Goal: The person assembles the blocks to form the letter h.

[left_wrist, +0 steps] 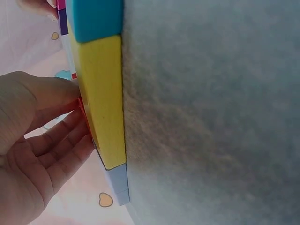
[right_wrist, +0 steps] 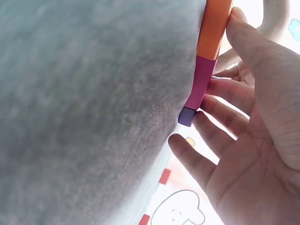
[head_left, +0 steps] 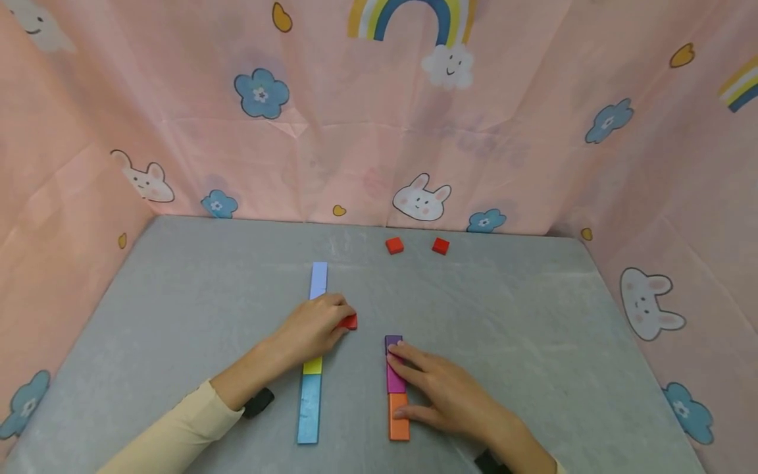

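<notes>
Between its thumb and fingers my left hand [head_left: 320,322] pinches a small red block [head_left: 349,322]. That hand reaches over a line of blocks: a pale lavender one [head_left: 318,280] at the far end, a yellow one [left_wrist: 103,103] mostly covered by the hand in the head view, and a long blue one [head_left: 309,409] nearest me. To the right lies a shorter line, with a dark purple block [head_left: 392,340], a magenta block [head_left: 395,380] and an orange block [head_left: 399,428] end to end. My right hand [head_left: 444,392] rests along it, thumb at the orange block, fingertips at the magenta and purple ones.
Two small red blocks lie near the back edge of the grey table [head_left: 533,329], one at the left [head_left: 394,245] and one at the right [head_left: 441,246]. A pink patterned curtain [head_left: 331,145] hangs behind the table and along both sides.
</notes>
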`<state>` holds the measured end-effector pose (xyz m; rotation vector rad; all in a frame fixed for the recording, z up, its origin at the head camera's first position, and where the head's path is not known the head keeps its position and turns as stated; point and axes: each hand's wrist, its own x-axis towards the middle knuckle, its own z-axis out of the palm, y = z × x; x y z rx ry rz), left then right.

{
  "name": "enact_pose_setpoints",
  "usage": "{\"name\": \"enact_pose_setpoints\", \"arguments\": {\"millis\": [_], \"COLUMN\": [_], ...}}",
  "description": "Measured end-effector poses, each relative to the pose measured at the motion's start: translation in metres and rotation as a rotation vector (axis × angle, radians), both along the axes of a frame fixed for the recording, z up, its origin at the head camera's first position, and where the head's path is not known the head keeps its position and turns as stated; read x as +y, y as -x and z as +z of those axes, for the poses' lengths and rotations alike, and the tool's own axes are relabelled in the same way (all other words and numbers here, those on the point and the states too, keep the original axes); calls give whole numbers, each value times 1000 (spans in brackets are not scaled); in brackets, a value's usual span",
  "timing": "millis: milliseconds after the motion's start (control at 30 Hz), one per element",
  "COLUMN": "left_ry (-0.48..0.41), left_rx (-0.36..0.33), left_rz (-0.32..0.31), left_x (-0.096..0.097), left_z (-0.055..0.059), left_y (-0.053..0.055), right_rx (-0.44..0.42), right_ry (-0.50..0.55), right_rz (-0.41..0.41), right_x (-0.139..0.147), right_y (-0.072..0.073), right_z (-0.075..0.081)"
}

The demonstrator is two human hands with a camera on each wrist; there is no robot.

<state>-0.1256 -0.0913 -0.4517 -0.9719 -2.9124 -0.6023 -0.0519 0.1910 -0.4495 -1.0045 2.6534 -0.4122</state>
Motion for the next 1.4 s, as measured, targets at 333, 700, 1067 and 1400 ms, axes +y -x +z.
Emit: {"name": "enact_pose_setpoints", "arguments": {"millis": [333,700,1067,1400], "left_ry": [-4,21,7,7], "left_rx": [-6,-15,-13,-25], "left_rz": [8,13,21,16], "left_x": [0,-2,-2,-4], "left_z": [-1,0,-1,-1], "left_y": [-1,0,1,0], "right_rx": [67,108,136,99], "right_ry": [19,-12,-55,-77], "right_rz": [33,50,99,113], "right_x": [1,-2,-7,-9], "right_y": [1,4,9,14], "right_z": [-1,1,7,11]}}
